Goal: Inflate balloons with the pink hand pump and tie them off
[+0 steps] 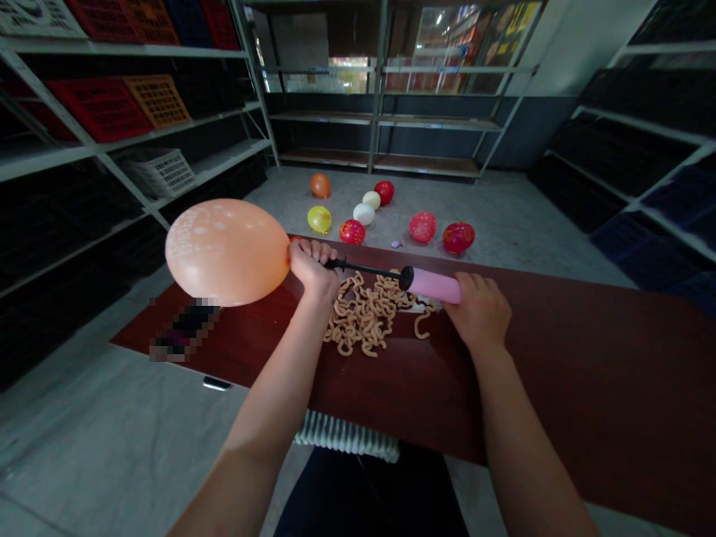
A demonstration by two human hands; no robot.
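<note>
A large peach balloon (pixel 227 252), printed with pale marks, is swollen with air to the left of my left hand (pixel 313 265). That hand is closed around the balloon's neck and the end of a balloon pump. The pump's black rod (pixel 369 268) stretches to the right into a pink barrel (pixel 433 285). My right hand (pixel 479 309) is wrapped round the barrel's far end. Below the pump, a heap of curly tan pieces (pixel 363 313) lies on the dark red table (pixel 559 358). My fingers hide the join between balloon and pump.
Several balloons lie on the floor beyond the table, among them a yellow one (pixel 319 218) and a red one (pixel 459 237). A blurred dark object (pixel 187 328) sits at the table's left end. Shelves with crates (pixel 101 108) stand left; more racks stand behind and right.
</note>
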